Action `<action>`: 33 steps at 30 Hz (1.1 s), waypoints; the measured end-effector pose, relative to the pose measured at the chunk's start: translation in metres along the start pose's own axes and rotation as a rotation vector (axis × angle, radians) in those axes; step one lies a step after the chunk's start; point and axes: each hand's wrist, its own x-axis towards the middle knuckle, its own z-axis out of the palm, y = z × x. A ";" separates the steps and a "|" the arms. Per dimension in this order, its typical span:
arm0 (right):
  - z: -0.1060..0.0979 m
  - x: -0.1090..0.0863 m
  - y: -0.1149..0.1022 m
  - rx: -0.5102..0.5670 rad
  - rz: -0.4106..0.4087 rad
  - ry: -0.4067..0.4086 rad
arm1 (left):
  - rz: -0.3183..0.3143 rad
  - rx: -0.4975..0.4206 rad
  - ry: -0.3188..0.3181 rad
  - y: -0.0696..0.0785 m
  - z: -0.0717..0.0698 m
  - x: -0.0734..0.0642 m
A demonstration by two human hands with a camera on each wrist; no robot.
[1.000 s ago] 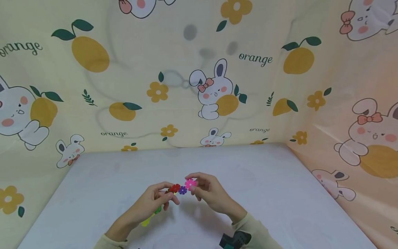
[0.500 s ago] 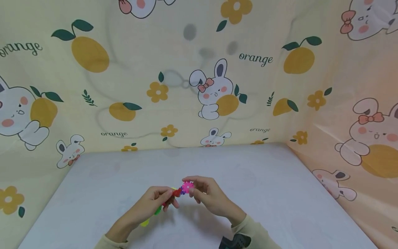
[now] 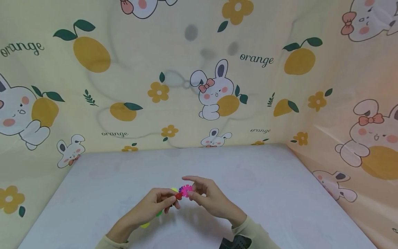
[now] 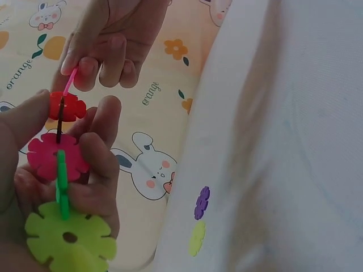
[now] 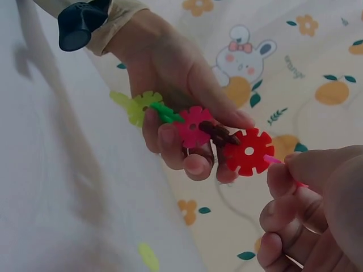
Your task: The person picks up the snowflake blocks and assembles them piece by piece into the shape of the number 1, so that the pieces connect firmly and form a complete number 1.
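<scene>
A chain of notched, flower-shaped plastic discs runs along my left hand (image 3: 152, 204). In the right wrist view it goes from yellow-green (image 5: 136, 115) through green (image 5: 164, 112), magenta (image 5: 193, 137) and brown (image 5: 218, 134) to a red disc (image 5: 241, 163) at the end. My left thumb and fingers hold the chain near its red end. My right hand (image 3: 214, 199) pinches a pink disc (image 3: 187, 191) between thumb and finger. Edge-on in the left wrist view, this pink disc (image 4: 70, 82) meets the rim of the red disc (image 4: 69, 111).
Beyond the hands, a purple disc (image 4: 202, 203) and a yellow disc (image 4: 197, 238) lie on the white table (image 3: 264, 193). A cloth printed with rabbits and oranges (image 3: 140, 69) hangs behind the table and at its sides. A dark device (image 3: 236, 242) sits at the right sleeve.
The pink disc in my right hand has come down and slightly left, closer to the red disc. My left hand has turned the red disc and shifted its hold towards that end.
</scene>
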 end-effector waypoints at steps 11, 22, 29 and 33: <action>0.003 0.001 0.004 0.007 0.004 -0.016 | 0.009 -0.002 0.004 -0.001 0.000 0.001; 0.005 0.000 0.004 -0.070 -0.054 -0.002 | 0.022 -0.005 0.030 -0.003 -0.001 0.002; 0.015 0.002 0.007 -0.063 -0.065 0.055 | 0.019 0.023 0.074 -0.002 -0.001 0.002; 0.019 0.002 0.010 -0.060 -0.072 0.096 | 0.009 0.028 0.090 -0.001 -0.001 0.002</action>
